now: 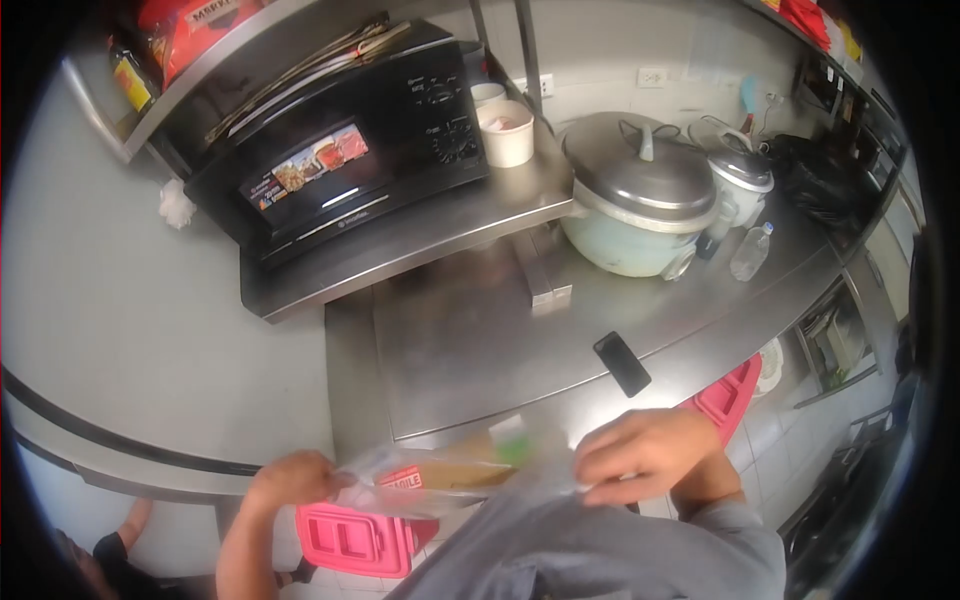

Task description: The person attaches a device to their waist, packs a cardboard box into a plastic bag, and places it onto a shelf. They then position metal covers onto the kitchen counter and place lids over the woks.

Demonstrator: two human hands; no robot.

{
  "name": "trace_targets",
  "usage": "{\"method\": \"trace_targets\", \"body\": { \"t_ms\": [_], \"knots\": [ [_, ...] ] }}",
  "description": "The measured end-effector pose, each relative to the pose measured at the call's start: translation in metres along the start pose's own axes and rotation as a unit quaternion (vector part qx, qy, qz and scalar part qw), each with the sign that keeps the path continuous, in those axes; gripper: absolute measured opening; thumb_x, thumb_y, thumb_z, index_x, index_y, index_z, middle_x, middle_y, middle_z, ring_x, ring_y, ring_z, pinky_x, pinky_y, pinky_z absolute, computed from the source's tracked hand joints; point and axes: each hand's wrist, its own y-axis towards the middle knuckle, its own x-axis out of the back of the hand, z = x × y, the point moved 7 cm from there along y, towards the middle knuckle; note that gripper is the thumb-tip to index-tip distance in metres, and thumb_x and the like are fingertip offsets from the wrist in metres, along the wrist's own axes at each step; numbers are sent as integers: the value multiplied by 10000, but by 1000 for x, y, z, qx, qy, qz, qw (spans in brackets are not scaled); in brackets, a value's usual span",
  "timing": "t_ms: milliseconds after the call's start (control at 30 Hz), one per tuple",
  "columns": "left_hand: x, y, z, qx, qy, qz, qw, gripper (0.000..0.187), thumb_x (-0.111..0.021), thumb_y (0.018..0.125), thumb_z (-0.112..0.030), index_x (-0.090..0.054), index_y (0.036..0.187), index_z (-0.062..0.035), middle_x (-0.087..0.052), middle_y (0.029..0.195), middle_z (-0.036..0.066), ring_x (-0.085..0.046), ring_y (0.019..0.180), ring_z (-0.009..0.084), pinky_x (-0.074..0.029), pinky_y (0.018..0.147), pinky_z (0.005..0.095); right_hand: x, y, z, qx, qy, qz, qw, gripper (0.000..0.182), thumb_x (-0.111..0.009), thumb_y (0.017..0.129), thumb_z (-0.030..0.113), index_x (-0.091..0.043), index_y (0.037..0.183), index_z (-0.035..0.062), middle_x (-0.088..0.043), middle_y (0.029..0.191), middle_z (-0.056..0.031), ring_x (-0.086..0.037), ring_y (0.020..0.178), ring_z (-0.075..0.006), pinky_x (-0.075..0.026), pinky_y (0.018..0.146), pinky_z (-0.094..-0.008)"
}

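My left hand [292,480] is closed on one end of a clear plastic bag [375,465] in front of my body. At its other end, my right hand [640,458] has its fingers curled together, pinching the plastic. Between the hands, within the plastic, shows a brown cardboard piece [462,472], blurred, with a red and white label [403,478] reading partly "FRAGILE" and a green patch. The bag hangs near the front edge of the steel table [470,375].
A black phone [622,364] lies on the table. Behind it stand a large lidded cooker [640,210], a smaller cooker [735,170] and a plastic bottle [751,252]. A black oven [350,140] occupies the raised shelf. Below are pink lidded bins [350,540]; another person's arm [135,522] shows lower left.
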Motion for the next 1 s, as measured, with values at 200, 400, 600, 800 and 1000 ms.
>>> {"method": "trace_targets", "body": {
  "t_ms": [200,400,600,800,1000],
  "knots": [
    [42,31,-118,-296,-660,43,689,396,-568,919,-175,-553,1256,32,-635,839,48,-478,619,90,-387,557,250,-46,94,-42,-30,-146,107,983,195,-549,955,211,-607,945,25,-587,871,-149,-605,809,-309,-482,705,-424],
    [17,54,-153,-368,-531,51,761,422,-651,865,-173,-533,1237,-11,-620,888,51,-539,691,117,-450,602,289,3,96,-63,-76,-211,-143,964,155,-573,938,208,-645,992,82,-620,923,-115,-609,863,-313,-484,719,-406],
    [7,38,-172,-192,-193,-445,853,348,-654,820,-141,-540,1130,-32,-669,881,161,-656,706,325,-517,633,451,-10,62,-156,-292,18,-207,934,261,-540,947,279,-662,975,50,-687,904,-138,-640,831,-274,-486,753,-363],
    [-15,42,-195,-320,-57,-407,854,189,-614,868,-193,-643,962,-31,-656,760,154,-644,658,327,-501,569,404,-25,27,-192,-324,-92,-158,928,320,-633,898,344,-660,1036,57,-693,868,-71,-645,782,-221,-495,745,-359],
    [-24,96,-175,-227,-550,70,800,314,-589,940,-321,-672,878,-25,-551,661,-4,-508,565,123,-384,493,266,-43,14,-40,-71,-314,-267,908,269,-706,835,238,-650,1066,112,-631,903,-49,-639,782,-249,-505,699,-391]
  ]
}}
